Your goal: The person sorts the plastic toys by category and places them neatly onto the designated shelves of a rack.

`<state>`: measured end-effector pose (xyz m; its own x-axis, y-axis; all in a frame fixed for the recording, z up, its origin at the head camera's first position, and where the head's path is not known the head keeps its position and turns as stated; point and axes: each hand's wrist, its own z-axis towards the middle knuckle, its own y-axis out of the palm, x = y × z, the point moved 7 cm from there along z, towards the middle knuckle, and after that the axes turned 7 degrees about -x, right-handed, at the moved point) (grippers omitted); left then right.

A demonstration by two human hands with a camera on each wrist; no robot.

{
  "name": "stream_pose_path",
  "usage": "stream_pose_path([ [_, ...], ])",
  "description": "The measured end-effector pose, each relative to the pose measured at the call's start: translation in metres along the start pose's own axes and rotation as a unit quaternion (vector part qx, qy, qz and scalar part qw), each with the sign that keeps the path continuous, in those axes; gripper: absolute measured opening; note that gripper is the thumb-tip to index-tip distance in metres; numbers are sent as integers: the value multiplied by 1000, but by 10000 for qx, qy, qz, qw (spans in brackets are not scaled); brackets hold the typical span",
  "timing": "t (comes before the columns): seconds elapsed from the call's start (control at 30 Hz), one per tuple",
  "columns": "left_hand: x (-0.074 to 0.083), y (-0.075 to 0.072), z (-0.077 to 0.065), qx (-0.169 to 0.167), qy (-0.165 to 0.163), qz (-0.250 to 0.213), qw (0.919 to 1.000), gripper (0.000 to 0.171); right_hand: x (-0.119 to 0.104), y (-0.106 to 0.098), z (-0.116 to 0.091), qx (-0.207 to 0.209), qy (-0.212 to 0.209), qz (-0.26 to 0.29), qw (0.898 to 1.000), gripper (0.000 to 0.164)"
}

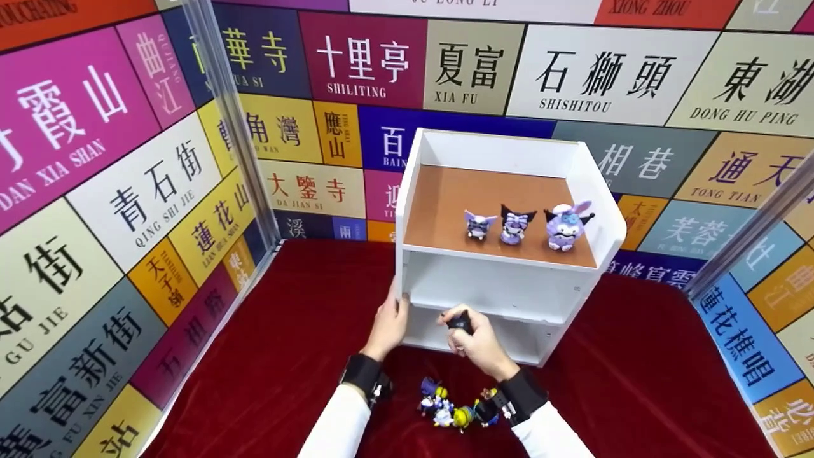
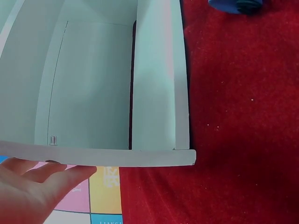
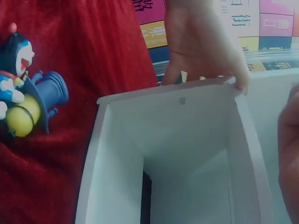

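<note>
A white shelf unit [image 1: 502,280] with a brown top board stands in front of me. At its left side my left hand [image 1: 386,323] holds the side panel, thumb over the front edge and fingers along the outer face in the right wrist view. My right hand [image 1: 474,340] grips a small black object [image 1: 460,322] before the lower compartments; the fingers hide much of it. Three purple, black and white toy figures stand on the top board: a small one [image 1: 478,225], a middle one [image 1: 514,224] and a larger one [image 1: 565,228] near the right wall.
Several small colourful toys [image 1: 443,416] lie on the dark red cloth [image 1: 299,331] between my forearms. Among them, a black-and-white figure [image 3: 16,53] and a blue-and-yellow one [image 3: 23,116] show in the right wrist view. Panels of coloured place-name signs [image 1: 470,70] stand around the cloth.
</note>
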<state>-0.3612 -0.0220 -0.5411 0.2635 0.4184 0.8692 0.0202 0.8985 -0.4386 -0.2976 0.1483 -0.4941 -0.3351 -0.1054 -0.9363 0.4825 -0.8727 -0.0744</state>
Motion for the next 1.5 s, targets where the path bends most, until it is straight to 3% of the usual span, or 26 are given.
stream_pose_path([
  [0.1, 1, -1, 1, 1, -37, 20, 10000, 56, -7, 5, 1, -606, -239, 750, 9951, 30],
  [0.23, 0, 0, 1, -31, 15, 28, 10000, 55, -16, 13, 1, -1352, -378, 1564, 9777, 44],
  [0.4, -1, 1, 1, -47, -13, -8, 10000, 56, -26, 15, 2, -1591, -324, 1766, 9708, 46],
  [0.63, -2, 1, 1, 17, 36, 51, 10000, 56, -44, 4, 1, -998, -904, 832, 9874, 32],
  [0.9, -3, 0, 0, 48, -35, 33, 10000, 56, -51, -5, 0, -475, -1041, 362, 9928, 20],
  [1.1, -6, 3, 0, -37, -159, 25, 9999, 56, -53, -10, -2, -169, -1023, 44, 9946, 35],
  [1.27, -5, 2, 1, 15, -80, 26, 10000, 56, -55, -15, -3, 42, -909, -377, 9951, 45],
  [1.4, -3, 2, 2, -1, -8, 4, 10000, 57, -58, -20, -2, 268, -655, -489, 9963, 40],
  [1.5, -4, 2, 2, -12, -44, -11, 10000, 57, -63, -22, 1, 219, -531, -399, 9976, 36],
])
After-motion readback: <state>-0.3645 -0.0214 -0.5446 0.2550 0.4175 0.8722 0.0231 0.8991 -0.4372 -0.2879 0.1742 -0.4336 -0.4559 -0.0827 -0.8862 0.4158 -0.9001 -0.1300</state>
